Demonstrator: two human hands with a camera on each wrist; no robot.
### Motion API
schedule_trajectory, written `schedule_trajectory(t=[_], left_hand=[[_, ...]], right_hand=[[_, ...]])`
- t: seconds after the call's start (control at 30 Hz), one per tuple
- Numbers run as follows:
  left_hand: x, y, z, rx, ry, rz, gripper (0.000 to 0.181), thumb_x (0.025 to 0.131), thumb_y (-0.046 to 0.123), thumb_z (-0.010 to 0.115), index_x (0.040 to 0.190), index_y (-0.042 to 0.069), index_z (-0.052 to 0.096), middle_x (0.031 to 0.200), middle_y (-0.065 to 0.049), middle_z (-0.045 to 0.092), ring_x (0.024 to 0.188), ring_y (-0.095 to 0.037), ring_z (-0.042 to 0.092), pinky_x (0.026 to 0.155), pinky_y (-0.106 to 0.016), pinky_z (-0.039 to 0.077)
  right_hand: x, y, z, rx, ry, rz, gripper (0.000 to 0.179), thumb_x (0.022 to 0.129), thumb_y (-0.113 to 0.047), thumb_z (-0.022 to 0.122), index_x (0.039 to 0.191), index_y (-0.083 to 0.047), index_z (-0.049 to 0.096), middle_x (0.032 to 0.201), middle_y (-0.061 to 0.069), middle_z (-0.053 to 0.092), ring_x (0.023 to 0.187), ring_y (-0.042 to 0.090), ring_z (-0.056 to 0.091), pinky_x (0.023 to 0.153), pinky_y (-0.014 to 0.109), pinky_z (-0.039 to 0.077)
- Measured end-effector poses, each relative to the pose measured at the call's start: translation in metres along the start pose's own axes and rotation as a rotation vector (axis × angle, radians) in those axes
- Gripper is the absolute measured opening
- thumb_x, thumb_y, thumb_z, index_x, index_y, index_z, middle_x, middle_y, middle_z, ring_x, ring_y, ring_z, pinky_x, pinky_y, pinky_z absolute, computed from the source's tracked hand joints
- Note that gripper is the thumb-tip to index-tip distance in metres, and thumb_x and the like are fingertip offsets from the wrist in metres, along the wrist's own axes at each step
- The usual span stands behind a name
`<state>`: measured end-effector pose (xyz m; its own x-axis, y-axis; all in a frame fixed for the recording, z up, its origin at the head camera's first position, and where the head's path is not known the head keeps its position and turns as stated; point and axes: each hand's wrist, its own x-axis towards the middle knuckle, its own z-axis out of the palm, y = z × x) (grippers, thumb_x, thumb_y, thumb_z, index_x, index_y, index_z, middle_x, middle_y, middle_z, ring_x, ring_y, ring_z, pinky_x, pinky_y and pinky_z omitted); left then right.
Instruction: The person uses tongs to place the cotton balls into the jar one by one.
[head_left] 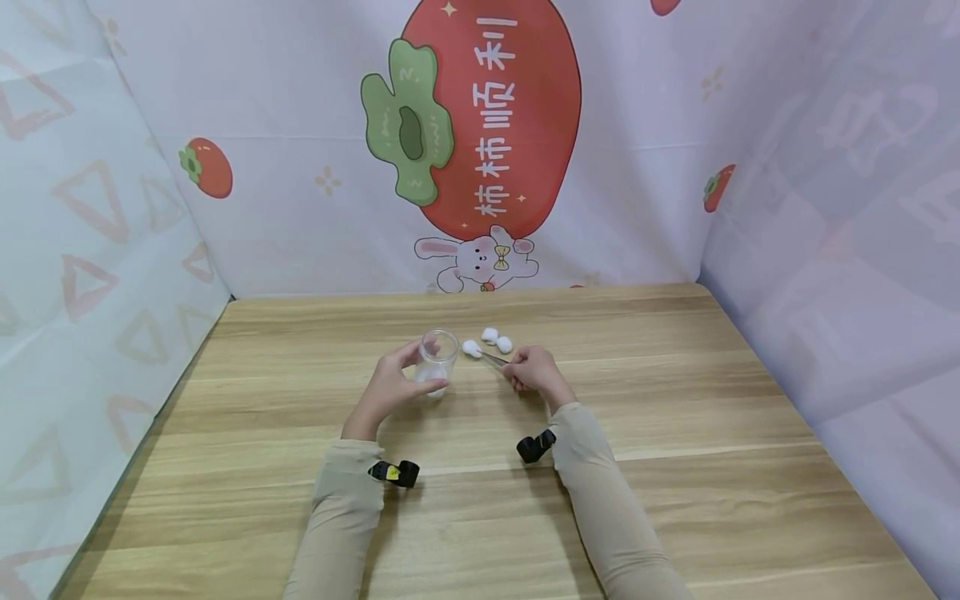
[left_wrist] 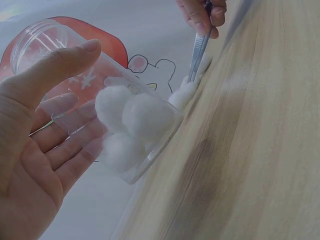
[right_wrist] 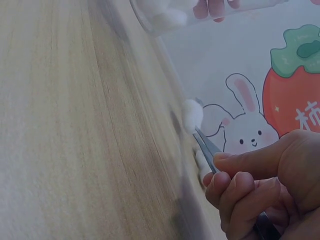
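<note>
My left hand [head_left: 393, 385] grips a clear open-topped jar [head_left: 438, 350] around its side. Inside the jar, several white cotton balls [left_wrist: 135, 117] lie at the bottom, as the left wrist view shows. Metal tweezers [right_wrist: 207, 145] are pinched between the thumb and curled fingers of my right hand [head_left: 534, 371]. The tweezers' tips meet a cotton ball [right_wrist: 192, 116] just right of the jar; whether it is lifted off the table I cannot tell. Two more cotton balls, a left one [head_left: 490, 335] and a right one [head_left: 505, 344], lie on the table just behind the tweezers.
All of this is on a wood-grain table [head_left: 675, 500]. A white printed cloth [head_left: 285, 217] with persimmons and a rabbit hangs along the table's back edge, and further cloth walls [head_left: 840, 250] stand at both sides. Black straps with cameras [head_left: 536, 447] sit on both wrists.
</note>
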<state>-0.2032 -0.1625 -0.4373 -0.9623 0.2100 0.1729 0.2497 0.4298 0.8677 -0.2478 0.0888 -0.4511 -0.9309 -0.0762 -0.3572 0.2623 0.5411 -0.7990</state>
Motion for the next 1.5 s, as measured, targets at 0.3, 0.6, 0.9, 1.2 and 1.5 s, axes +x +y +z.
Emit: schedule_trajectory(t=[0.3, 0.6, 0.9, 1.2, 1.5], left_hand=[[0.000, -0.001, 0.000, -0.013, -0.013, 0.003, 0.069, 0.071, 0.017, 0.085, 0.132, 0.003, 0.055, 0.126, -0.020, 0.065, 0.116, -0.037, 0.063, 0.104, -0.055, 0.047], [0.000, -0.001, 0.001, -0.018, -0.015, 0.001, 0.070, 0.072, 0.016, 0.084, 0.133, 0.002, 0.054, 0.127, -0.019, 0.065, 0.117, -0.037, 0.062, 0.104, -0.055, 0.046], [0.000, -0.002, 0.001, -0.015, -0.017, 0.001, 0.071, 0.072, 0.018, 0.084, 0.134, 0.003, 0.054, 0.128, -0.017, 0.065, 0.117, -0.035, 0.062, 0.105, -0.053, 0.046], [0.000, -0.001, 0.001, -0.013, -0.017, -0.010, 0.072, 0.072, 0.022, 0.085, 0.135, 0.006, 0.054, 0.128, -0.014, 0.065, 0.118, -0.035, 0.062, 0.106, -0.054, 0.045], [0.001, -0.003, 0.002, -0.010, -0.007, -0.013, 0.070, 0.072, 0.019, 0.085, 0.134, 0.007, 0.055, 0.128, -0.015, 0.066, 0.118, -0.035, 0.062, 0.105, -0.054, 0.046]], right_hand=[[0.000, 0.003, 0.000, 0.005, 0.014, -0.010, 0.014, 0.089, -0.009, 0.064, 0.076, -0.007, 0.058, 0.053, -0.003, 0.054, 0.046, 0.005, 0.049, 0.043, 0.014, 0.037], [-0.010, 0.002, -0.003, 0.007, 0.031, -0.048, 0.011, 0.089, -0.010, 0.064, 0.080, -0.004, 0.061, 0.056, -0.002, 0.057, 0.048, 0.006, 0.050, 0.045, 0.015, 0.039], [-0.017, 0.004, -0.005, 0.060, 0.035, -0.059, 0.010, 0.090, -0.008, 0.064, 0.082, -0.003, 0.059, 0.057, 0.000, 0.056, 0.049, 0.007, 0.049, 0.046, 0.015, 0.039], [-0.021, 0.004, -0.006, 0.077, 0.032, -0.063, 0.011, 0.091, -0.010, 0.063, 0.083, -0.003, 0.060, 0.058, 0.001, 0.057, 0.048, 0.007, 0.049, 0.045, 0.015, 0.038], [-0.020, 0.007, -0.008, 0.079, 0.041, -0.084, 0.014, 0.091, -0.010, 0.063, 0.080, -0.003, 0.058, 0.056, -0.001, 0.054, 0.048, 0.007, 0.049, 0.044, 0.015, 0.037]])
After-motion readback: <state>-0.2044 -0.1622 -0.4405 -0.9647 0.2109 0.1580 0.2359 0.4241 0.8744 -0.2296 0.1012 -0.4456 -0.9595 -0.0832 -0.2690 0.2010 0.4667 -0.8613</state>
